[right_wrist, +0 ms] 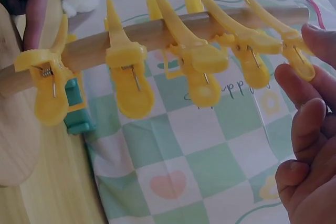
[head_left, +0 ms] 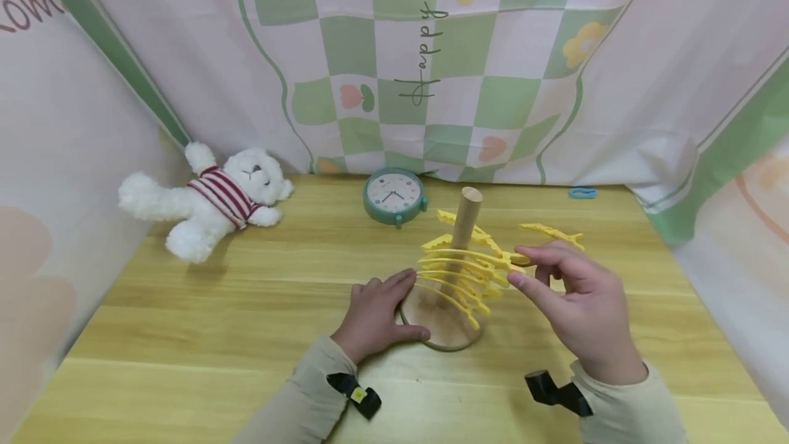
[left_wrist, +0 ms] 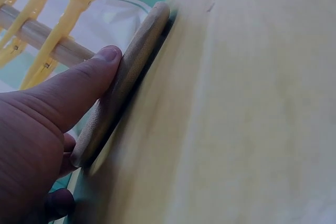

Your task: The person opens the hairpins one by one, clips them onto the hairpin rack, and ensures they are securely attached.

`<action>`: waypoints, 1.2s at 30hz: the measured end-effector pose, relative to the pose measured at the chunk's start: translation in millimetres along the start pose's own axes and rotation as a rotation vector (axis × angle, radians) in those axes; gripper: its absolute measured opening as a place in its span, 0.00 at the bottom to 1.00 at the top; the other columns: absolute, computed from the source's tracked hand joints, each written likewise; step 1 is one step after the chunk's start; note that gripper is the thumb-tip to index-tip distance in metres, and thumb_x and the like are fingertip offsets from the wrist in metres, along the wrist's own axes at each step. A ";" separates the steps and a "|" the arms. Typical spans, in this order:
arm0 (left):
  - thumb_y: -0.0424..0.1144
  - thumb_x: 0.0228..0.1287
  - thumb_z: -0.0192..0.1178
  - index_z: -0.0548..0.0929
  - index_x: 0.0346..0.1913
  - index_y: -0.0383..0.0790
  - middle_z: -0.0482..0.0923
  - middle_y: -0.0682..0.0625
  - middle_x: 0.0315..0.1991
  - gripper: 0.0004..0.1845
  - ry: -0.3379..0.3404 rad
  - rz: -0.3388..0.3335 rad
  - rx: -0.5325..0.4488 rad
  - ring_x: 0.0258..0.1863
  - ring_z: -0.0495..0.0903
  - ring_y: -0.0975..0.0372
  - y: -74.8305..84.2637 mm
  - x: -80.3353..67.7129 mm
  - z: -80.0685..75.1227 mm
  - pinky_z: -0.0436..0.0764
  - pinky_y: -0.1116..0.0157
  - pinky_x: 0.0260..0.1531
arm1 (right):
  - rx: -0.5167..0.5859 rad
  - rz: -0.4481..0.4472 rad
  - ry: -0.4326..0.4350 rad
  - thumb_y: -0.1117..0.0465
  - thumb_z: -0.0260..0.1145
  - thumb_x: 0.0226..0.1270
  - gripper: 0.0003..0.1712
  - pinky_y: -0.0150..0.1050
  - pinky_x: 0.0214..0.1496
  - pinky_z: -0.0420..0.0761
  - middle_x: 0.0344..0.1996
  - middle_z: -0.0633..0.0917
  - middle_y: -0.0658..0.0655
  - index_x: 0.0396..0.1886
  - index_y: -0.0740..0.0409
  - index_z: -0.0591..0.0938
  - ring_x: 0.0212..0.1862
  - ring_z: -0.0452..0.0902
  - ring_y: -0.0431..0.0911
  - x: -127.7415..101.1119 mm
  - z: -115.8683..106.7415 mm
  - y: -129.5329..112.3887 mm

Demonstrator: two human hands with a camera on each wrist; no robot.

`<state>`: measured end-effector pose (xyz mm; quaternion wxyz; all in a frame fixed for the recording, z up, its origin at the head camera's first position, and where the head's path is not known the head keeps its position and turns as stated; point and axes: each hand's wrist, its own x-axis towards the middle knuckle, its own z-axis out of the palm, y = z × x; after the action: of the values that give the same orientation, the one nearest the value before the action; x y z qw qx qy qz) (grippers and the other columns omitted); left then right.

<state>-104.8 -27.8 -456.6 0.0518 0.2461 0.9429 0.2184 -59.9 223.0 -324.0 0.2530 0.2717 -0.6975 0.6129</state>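
Observation:
A round wooden base (head_left: 440, 334) carries an upright wooden post (head_left: 467, 218). Several yellow alligator hair clips (right_wrist: 131, 85) are clipped along the post, one above another. My left hand (head_left: 372, 317) holds the base at its left side, thumb at the near rim and fingers farther back. In the left wrist view the thumb (left_wrist: 86, 80) lies on the base's upper face. My right hand (head_left: 585, 303) pinches the handle end of the topmost hair clip (right_wrist: 298, 64) between thumb and forefinger. That clip's long prongs lie across the post near its top.
Another yellow hair clip (head_left: 551, 231) lies on the table behind my right hand. A teal alarm clock (head_left: 394, 197) is behind the stand, and a white plush bear (head_left: 228, 201) lies at the left. A small blue clip-like piece (head_left: 582, 192) sits near the back edge by the curtain.

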 end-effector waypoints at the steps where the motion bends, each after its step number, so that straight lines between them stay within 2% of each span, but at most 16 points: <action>1: 0.75 0.42 0.56 0.57 0.71 0.55 0.55 0.61 0.70 0.53 -0.002 0.000 0.000 0.46 0.68 0.62 0.2 0.0 -0.1 0.58 0.60 0.40 | -0.023 -0.003 0.003 0.87 0.65 0.42 0.17 0.27 0.33 0.70 0.30 0.82 0.61 0.37 0.80 0.80 0.29 0.68 0.42 0.7 2.1 -1.7; 6: 0.76 0.42 0.55 0.59 0.71 0.54 0.55 0.61 0.70 0.52 -0.005 0.000 0.004 0.45 0.67 0.62 0.9 0.1 -1.1 0.58 0.60 0.40 | -0.149 0.007 0.008 0.86 0.66 0.42 0.19 0.28 0.33 0.69 0.28 0.81 0.60 0.39 0.78 0.81 0.30 0.69 0.41 2.5 10.3 -7.8; 13: 0.76 0.42 0.56 0.61 0.70 0.53 0.55 0.60 0.70 0.51 -0.001 0.003 0.021 0.45 0.67 0.62 0.5 -0.1 -0.1 0.58 0.60 0.40 | -0.126 0.008 0.003 0.85 0.67 0.41 0.22 0.28 0.34 0.67 0.29 0.81 0.56 0.42 0.77 0.81 0.31 0.70 0.42 2.5 16.7 -8.6; 17: 0.75 0.42 0.56 0.62 0.70 0.53 0.54 0.61 0.71 0.51 -0.001 0.001 0.033 0.45 0.67 0.62 0.8 0.0 0.0 0.58 0.60 0.40 | -0.162 0.031 0.005 0.85 0.68 0.40 0.23 0.27 0.34 0.69 0.30 0.81 0.55 0.42 0.76 0.81 0.33 0.70 0.44 1.1 17.9 -10.4; 20: 0.76 0.42 0.55 0.61 0.70 0.54 0.54 0.61 0.71 0.51 -0.003 0.001 0.038 0.45 0.68 0.62 0.6 -0.3 0.0 0.58 0.60 0.40 | -0.191 0.045 0.007 0.85 0.69 0.39 0.24 0.27 0.37 0.70 0.32 0.82 0.56 0.42 0.75 0.81 0.35 0.71 0.44 -0.1 16.4 -8.3; 23: 0.76 0.42 0.55 0.60 0.70 0.54 0.54 0.61 0.71 0.51 -0.005 0.000 0.034 0.45 0.67 0.62 0.8 -0.2 0.0 0.58 0.61 0.40 | -0.147 0.045 0.006 0.86 0.68 0.39 0.25 0.29 0.43 0.70 0.35 0.83 0.60 0.43 0.76 0.80 0.38 0.72 0.45 -1.5 11.1 -1.2; 28: 0.76 0.42 0.55 0.58 0.71 0.55 0.55 0.62 0.70 0.52 0.006 0.003 0.020 0.46 0.68 0.63 0.5 0.1 0.2 0.58 0.61 0.39 | -0.069 0.047 0.006 0.86 0.66 0.41 0.24 0.30 0.44 0.68 0.37 0.82 0.62 0.44 0.78 0.79 0.39 0.71 0.47 -1.9 2.6 5.9; 36: 0.77 0.41 0.53 0.57 0.71 0.57 0.56 0.61 0.70 0.53 0.024 0.012 0.015 0.47 0.68 0.62 -1.0 0.2 2.2 0.58 0.60 0.40 | -0.104 0.076 -0.010 0.87 0.66 0.40 0.26 0.31 0.42 0.66 0.38 0.82 0.61 0.46 0.76 0.79 0.39 0.71 0.48 -3.1 -1.4 8.4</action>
<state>-104.9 -27.7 -459.0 0.0376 0.2494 0.9436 0.2144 -63.5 225.4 -332.0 0.2398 0.2343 -0.7396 0.5835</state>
